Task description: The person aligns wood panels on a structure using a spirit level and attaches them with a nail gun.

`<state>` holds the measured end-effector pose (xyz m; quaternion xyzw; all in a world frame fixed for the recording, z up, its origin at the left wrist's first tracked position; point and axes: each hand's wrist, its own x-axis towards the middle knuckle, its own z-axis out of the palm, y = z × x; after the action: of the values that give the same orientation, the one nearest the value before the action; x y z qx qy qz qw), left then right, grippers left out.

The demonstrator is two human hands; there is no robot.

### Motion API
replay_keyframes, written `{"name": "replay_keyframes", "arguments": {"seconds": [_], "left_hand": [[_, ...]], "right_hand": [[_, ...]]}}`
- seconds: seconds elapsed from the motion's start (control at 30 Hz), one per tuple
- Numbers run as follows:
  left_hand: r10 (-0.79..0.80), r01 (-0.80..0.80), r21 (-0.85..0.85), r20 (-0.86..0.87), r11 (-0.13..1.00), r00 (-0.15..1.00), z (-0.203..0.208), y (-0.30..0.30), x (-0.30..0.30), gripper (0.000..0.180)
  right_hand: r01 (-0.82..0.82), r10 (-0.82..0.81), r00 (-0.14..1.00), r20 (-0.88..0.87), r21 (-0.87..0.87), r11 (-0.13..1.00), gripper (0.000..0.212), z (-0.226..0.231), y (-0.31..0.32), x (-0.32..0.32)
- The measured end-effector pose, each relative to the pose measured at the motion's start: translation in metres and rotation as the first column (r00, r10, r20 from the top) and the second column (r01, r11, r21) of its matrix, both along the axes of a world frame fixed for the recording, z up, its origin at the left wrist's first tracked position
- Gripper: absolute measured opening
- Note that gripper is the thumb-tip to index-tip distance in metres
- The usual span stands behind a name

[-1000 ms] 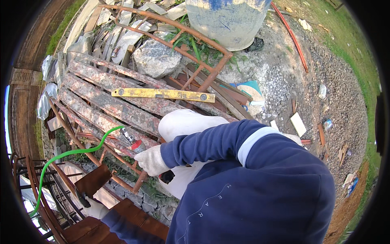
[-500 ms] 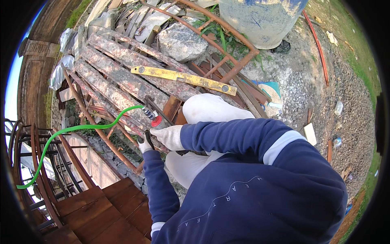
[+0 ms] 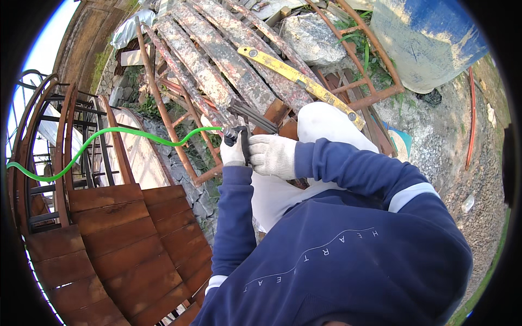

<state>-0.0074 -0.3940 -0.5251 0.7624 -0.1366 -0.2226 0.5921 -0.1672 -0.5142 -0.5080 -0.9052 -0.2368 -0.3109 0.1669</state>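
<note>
My left hand [image 3: 234,151], in a white glove with dark finger parts, is closed round a black tool [image 3: 245,145] with a metal fitting. A green hose [image 3: 122,130] runs in from the left and meets the fitting above that hand. My right hand [image 3: 272,155], in a white glove, has its curled fingers against the tool's right side. The glove hides most of the tool, so its exact kind does not show. Just beyond the hands, dark grey metal bars [image 3: 253,116] lie beside a short rusty brown piece [image 3: 277,111].
Paint-stained planks [image 3: 217,51] stretch away ahead, with a yellow spirit level [image 3: 302,81] across them. Rusty metal frames [image 3: 375,99] stand on both sides. Farther right are a large rock [image 3: 314,39] and a blue-white barrel [image 3: 427,46]. Brown sheets [image 3: 111,233] lie at the lower left.
The view has swung, so the surroundings sit farther right. The tool has turned; its red part no longer shows. The hose end is now close above my left hand. Both hands stay together.
</note>
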Motion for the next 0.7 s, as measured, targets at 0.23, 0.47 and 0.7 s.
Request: {"name": "replay_keyframes", "arguments": {"seconds": [0.23,0.47,0.7], "left_hand": [[0.033,-0.074,-0.336,-0.127,0.939,0.991,0.047,0.004,-0.043,0.024],[-0.120,0.169,-0.229,0.212,0.959,0.970,0.072,0.001,-0.068,0.052],[-0.033,-0.006,0.068,0.556,0.998,0.831,0.044,0.017,-0.031,0.088]], "right_hand": [[0.510,-0.362,0.849,-0.385,0.422,0.750,0.066,0.017,0.000,-0.008],[0.497,0.257,0.841,-0.476,0.868,-0.017,0.028,-0.007,-0.021,0.011],[0.395,0.511,0.746,-0.428,0.901,0.178,0.032,0.008,-0.011,-0.002]]}}
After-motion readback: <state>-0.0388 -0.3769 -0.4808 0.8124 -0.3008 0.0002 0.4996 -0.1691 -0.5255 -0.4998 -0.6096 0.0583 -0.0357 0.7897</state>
